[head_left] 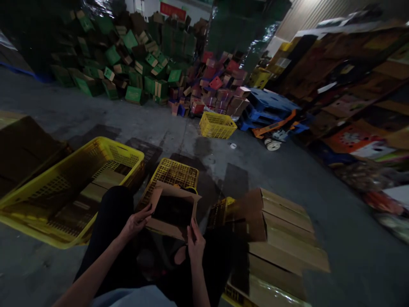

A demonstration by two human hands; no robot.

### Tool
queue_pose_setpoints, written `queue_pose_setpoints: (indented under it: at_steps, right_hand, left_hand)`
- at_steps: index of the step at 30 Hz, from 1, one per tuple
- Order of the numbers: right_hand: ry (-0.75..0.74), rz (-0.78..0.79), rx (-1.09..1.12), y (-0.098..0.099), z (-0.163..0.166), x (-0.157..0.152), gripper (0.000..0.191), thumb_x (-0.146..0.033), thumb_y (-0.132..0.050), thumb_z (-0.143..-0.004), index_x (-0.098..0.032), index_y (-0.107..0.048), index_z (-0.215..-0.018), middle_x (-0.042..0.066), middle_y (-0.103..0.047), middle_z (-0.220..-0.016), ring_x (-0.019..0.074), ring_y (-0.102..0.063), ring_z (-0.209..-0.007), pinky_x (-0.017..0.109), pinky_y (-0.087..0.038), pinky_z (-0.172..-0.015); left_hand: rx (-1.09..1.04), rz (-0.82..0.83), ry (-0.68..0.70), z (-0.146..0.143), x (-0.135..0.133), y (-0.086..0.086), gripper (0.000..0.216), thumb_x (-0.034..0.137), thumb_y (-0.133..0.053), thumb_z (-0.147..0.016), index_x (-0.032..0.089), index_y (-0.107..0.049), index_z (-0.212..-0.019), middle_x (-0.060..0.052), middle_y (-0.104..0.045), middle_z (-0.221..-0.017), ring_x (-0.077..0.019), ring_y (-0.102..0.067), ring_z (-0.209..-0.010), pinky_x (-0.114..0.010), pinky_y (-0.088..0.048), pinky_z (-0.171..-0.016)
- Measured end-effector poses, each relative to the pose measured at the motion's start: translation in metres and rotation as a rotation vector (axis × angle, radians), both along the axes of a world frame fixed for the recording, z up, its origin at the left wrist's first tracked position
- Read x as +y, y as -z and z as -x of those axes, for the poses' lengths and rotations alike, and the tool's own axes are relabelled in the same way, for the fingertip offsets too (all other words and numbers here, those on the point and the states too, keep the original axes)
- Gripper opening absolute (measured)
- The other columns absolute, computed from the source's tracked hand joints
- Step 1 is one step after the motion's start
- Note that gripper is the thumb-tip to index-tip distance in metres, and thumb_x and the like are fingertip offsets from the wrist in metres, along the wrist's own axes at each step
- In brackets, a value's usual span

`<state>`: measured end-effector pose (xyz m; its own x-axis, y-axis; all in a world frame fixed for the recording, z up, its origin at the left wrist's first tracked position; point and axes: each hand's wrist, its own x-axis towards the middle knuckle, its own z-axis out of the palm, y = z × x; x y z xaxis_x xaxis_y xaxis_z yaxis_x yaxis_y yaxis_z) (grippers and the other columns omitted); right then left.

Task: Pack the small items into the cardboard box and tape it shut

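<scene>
Holding a box (174, 212) between them: cardboard, probably light, stiff but crushable, best gripped at edges; left hand (138, 221) clasps its left rim, right hand (195, 244) pinches the near corner.

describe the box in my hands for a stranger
Find the big yellow crate at left, then the smaller yellow crate beside it. In front, the left hand and right hand grip an open brown box, folded up, unlike the flat cardboard stacked alongside.
</scene>
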<state>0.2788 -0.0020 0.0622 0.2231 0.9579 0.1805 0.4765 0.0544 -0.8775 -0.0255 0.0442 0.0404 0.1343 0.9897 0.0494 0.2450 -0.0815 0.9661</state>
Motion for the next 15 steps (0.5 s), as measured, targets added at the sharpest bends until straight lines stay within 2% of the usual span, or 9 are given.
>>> queue_pose_setpoints:
  at_steps: [10, 15]
  right_hand:
    - [-0.055, 0.019, -0.049, 0.0014, -0.0015, -0.0002, 0.042, -0.043, -0.057, -0.095, -0.026, -0.064, -0.134, 0.008, -0.061, -0.14, 0.0281, -0.058, -0.131, 0.046, -0.047, -0.111]
    - [-0.065, -0.028, -0.097, 0.0055, -0.0037, 0.0023, 0.041, -0.042, -0.057, -0.095, -0.024, -0.066, -0.131, 0.011, -0.06, -0.141, 0.0291, -0.059, -0.129, 0.046, -0.049, -0.108]
  left_hand:
    - [0.164, -0.036, 0.01, -0.0014, -0.0006, -0.0048, 0.044, 0.05, -0.056, -0.093, 0.025, -0.07, -0.127, -0.007, -0.053, -0.147, -0.0267, -0.051, -0.135, -0.039, -0.042, -0.113]
    - [0.214, -0.044, 0.04, -0.001, 0.0006, -0.0026, 0.043, 0.047, -0.053, -0.095, 0.026, -0.068, -0.129, -0.006, -0.054, -0.146, -0.0247, -0.049, -0.137, -0.038, -0.038, -0.115]
